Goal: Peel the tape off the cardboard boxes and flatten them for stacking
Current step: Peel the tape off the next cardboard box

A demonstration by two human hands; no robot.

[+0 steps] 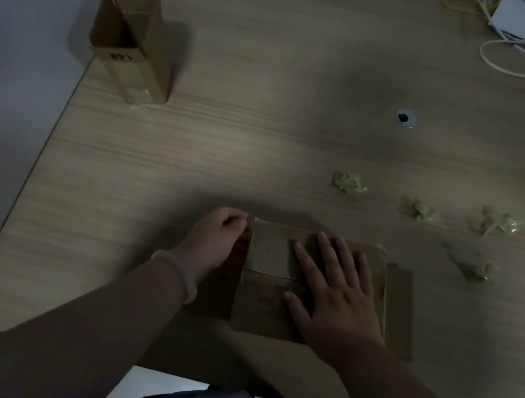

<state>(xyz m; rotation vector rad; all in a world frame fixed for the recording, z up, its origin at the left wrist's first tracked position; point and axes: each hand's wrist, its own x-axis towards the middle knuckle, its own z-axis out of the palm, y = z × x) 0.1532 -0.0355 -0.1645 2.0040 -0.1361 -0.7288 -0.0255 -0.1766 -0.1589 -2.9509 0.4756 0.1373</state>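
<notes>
Right hand (336, 291) is pressing flat, fingers spread, on the box (256, 312) at the desk's (228, 144) near edge; left hand (216, 236) is curling at the tape (269, 252) corner, apparently pinching it; I am advising a low, slow pull along the seam.

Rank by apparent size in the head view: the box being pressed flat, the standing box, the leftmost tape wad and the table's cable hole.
1. Pressed box, though it lies nearest the camera.
2. Standing box.
3. Leftmost tape wad.
4. Cable hole, only slightly smaller than the wad and farther off, so unsure.
</notes>
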